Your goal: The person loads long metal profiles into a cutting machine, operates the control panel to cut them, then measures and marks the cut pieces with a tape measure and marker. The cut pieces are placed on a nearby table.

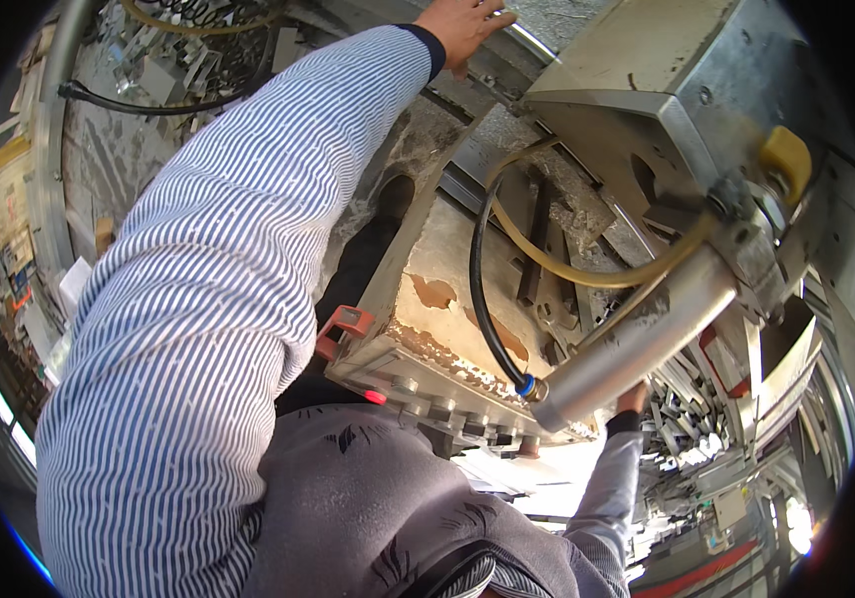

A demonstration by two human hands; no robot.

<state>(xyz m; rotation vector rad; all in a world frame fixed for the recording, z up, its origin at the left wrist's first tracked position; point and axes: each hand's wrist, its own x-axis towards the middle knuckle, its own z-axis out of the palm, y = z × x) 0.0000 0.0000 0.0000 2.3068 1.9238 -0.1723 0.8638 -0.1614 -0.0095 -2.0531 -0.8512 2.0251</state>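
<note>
My left hand (457, 28) reaches out at the top of the head view, its fingers apart, beside a metal machine bed. I see nothing in it. On the right, my right hand (633, 399) shows only in part past the end of a silvery cylinder (637, 334), and its fingers are hidden. A black hose (479, 279) joins the cylinder's lower end, and a yellowish hose (587, 273) curves up beside it. Between my arms stands a cream control box (447, 244) with chipped paint and a row of knobs (442, 407) on its near side.
A large metal machine housing (637, 90) stands at the upper right, with a yellow knob (786, 159) near it. A red bracket-like part (343, 331) sticks out at the box's left corner. Metal offcuts (163, 75) lie at the upper left, and more scraps (682, 424) at the right.
</note>
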